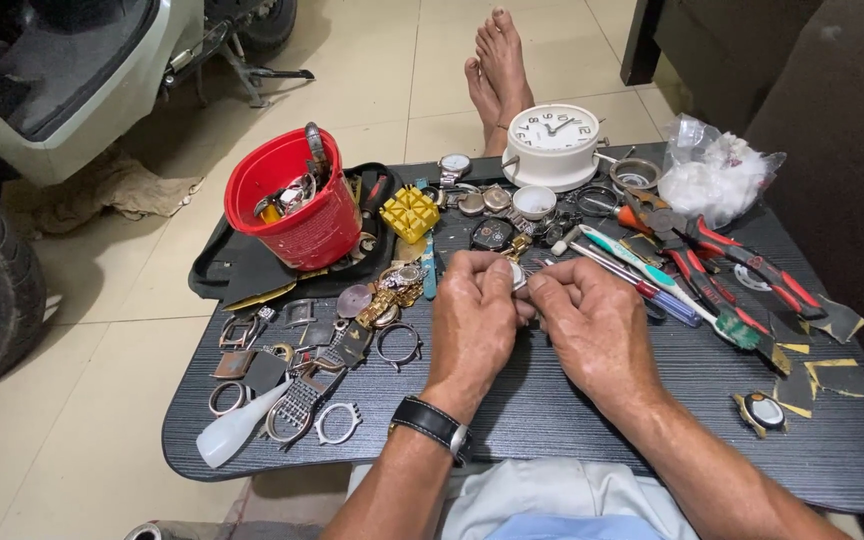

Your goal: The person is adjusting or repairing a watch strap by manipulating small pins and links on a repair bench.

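My left hand (474, 322) and my right hand (592, 325) meet over the middle of a dark wood-grain table (552, 420). Both pinch a small round silvery watch part (519, 274) between their fingertips; most of it is hidden by the fingers. A black wristwatch (434, 424) sits on my left wrist. Loose watches and watch cases (392, 295) lie just left of my left hand.
A red bucket (297, 205) of parts stands at back left on a black pouch. A white alarm clock (553, 142), yellow holder (409, 212), red-handled pliers (742, 262), toothbrush (667, 285), plastic bag (717, 175) and white bottle (237, 428) crowd the table. Bare feet (497, 70) rest beyond.
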